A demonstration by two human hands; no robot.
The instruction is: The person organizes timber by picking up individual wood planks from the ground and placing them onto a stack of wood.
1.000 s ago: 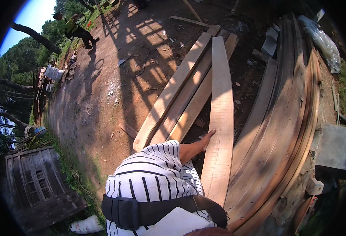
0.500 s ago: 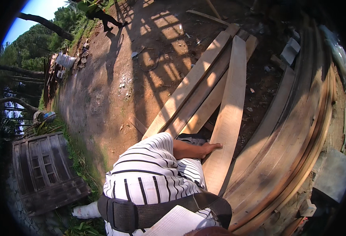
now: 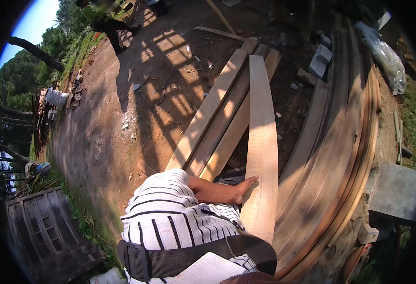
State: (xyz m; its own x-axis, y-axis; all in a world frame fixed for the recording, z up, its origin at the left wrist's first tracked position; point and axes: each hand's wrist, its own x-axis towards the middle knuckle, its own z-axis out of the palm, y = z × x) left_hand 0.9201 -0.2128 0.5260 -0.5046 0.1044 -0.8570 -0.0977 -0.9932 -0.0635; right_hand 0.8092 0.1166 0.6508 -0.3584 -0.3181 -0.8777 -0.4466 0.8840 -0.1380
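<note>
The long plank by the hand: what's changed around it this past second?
The left hand came nearer the belt, still gripping the long plank; any plank shift is too slight to tell. The person in yellow-green moved rightward. The stacked boards at right stayed put.

The upper body is fitted with a loose white fabric shirt with narrow black stripes [image 3: 170, 222]; the stripes curve around the wide sleeve [image 3: 158, 190], which ends above a bare forearm [image 3: 212, 190]. A broad black woven webbing strap [image 3: 193, 264] crosses in front of the shirt and carries a black rectangular frame buckle [image 3: 136, 261] at its left end. Below the strap sits a flat, white, straight-edged textured piece [image 3: 210, 270], adjoined by a dark reddish-brown rounded part [image 3: 251, 278], apparently worn, though the lower rim cuts it off.
</note>
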